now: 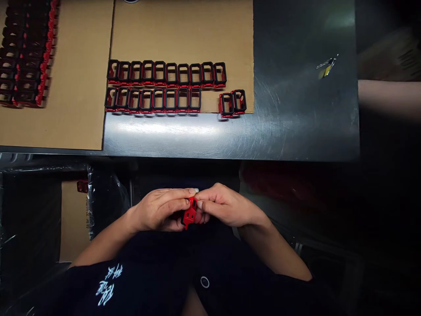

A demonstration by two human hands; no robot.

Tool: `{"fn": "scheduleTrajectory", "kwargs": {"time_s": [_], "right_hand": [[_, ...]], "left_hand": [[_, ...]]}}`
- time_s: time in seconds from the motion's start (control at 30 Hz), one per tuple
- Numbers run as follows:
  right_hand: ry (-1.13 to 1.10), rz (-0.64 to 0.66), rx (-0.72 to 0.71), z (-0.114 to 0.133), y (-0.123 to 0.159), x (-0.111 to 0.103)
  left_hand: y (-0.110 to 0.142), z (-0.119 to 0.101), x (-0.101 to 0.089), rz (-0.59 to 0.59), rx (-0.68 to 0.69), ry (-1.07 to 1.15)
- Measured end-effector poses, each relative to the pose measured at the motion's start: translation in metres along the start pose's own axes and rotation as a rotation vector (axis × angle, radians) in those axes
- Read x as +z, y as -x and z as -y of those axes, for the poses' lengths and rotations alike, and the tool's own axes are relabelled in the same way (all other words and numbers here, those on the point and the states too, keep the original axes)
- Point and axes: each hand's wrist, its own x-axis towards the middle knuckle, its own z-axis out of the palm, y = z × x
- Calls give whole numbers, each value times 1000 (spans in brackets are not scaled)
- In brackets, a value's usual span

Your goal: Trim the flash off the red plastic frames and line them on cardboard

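Close to my body, below the table edge, a small red plastic frame with a black rim (190, 215) is gripped between both hands. My left hand (161, 208) wraps its fingers over the top and left side of it. From the right, my right hand (226, 205) pinches it with thumb and bent fingers. Two square holes and a larger slot show on its red face; the rest is covered by fingers. Similar frames (158, 100) stand in two rows on the cardboard sheet ahead, and two more frames (232, 103) sit at the right end of the nearer row.
Brown cardboard (180, 30) covers part of the metal table (289, 118). At far left stand dense rows of red and black frames (29, 57). A small tool with a yellow part (325, 70) lies at right. Below left is a plastic-lined bin (74, 219); another person's arm (388, 98) is at right.
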Motion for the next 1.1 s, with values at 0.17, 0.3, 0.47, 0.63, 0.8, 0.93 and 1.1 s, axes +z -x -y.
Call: {"fn": "scheduleTrajectory", "kwargs": {"time_s": [0.17,0.3,0.47,0.63,0.8,0.93,1.1], "right_hand": [[6,-43,16,-2,-1,2],[127,-120,16,-2,-2,5],[60,-81,3,-3,-2,5],[18,-27,9,-4,0,0],[-23,23,0,-4,2,-3],[-5,-24,18,-5,1,0],[-1,-103,38,-7,-2,5]], "left_hand": [[-2,-1,0,-17,2,-6],[-6,-2,1,-28,15,-34],[-6,-2,0,-5,20,-28],[-4,-1,-1,23,-6,8],[-3,-1,-1,35,-4,5],[-6,-2,-1,14,13,-33],[-7,-3,0,5,20,-65]]}}
